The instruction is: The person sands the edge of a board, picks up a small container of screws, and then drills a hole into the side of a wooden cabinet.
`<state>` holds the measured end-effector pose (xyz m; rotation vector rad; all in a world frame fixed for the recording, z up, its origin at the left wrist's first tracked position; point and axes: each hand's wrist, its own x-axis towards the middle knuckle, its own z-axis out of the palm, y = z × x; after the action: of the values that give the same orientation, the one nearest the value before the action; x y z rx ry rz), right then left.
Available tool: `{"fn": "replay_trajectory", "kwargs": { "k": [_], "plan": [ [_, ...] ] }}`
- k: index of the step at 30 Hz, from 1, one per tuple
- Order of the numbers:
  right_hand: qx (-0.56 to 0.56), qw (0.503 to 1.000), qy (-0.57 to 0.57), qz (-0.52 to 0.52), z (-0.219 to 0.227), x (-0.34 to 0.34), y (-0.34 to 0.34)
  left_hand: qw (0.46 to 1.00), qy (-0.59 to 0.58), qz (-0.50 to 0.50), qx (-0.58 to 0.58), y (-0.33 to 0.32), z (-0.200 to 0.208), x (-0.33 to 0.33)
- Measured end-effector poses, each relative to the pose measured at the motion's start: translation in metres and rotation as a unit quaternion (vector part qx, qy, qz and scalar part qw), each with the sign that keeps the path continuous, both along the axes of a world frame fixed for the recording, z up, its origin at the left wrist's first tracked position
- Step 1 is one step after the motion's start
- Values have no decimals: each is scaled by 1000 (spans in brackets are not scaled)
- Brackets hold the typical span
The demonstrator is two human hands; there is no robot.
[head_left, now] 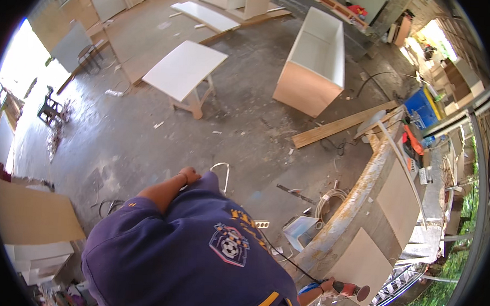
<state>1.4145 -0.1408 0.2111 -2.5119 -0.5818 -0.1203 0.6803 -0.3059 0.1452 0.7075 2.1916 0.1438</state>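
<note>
My right hand is at the lower right, shut on a red power tool with a round disc at its tip. It sits at the near edge of a long, worn workbench, next to a pale board. A black cord runs from the tool across my purple shirt. My left hand rests against my side by the hip. Its fingers are hidden behind the shirt, and a thin white loop lies on the floor just beyond it.
A second pale board lies on the bench. On the concrete floor stand an open white cabinet box and a white panel on a trestle. A wooden plank, a cable coil, a blue crate and a brown board are around.
</note>
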Motion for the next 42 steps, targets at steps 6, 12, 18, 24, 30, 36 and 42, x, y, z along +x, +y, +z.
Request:
{"fn": "replay_trajectory", "kwargs": {
  "k": [6,12,18,24,30,36,42],
  "plan": [
    [-44,999,-9,-9,9,-7,-9,998,0,55,15,-4,13,3],
    [-50,998,-31,7,36,-46,-2,998,-50,48,13,-33,-25,-36],
    [114,963,-183,160,55,-146,36,980,-117,146,63,-94,-51,-81],
    [177,910,-102,362,70,-366,74,908,-231,348,39,-205,-80,-140],
    [134,823,44,550,83,-537,74,761,-285,574,104,-258,-32,-178],
    [127,751,155,629,91,-636,75,676,-367,611,186,-200,8,-188],
    [54,736,230,635,32,-634,102,678,-426,563,207,-121,13,-228]
  ]
}}
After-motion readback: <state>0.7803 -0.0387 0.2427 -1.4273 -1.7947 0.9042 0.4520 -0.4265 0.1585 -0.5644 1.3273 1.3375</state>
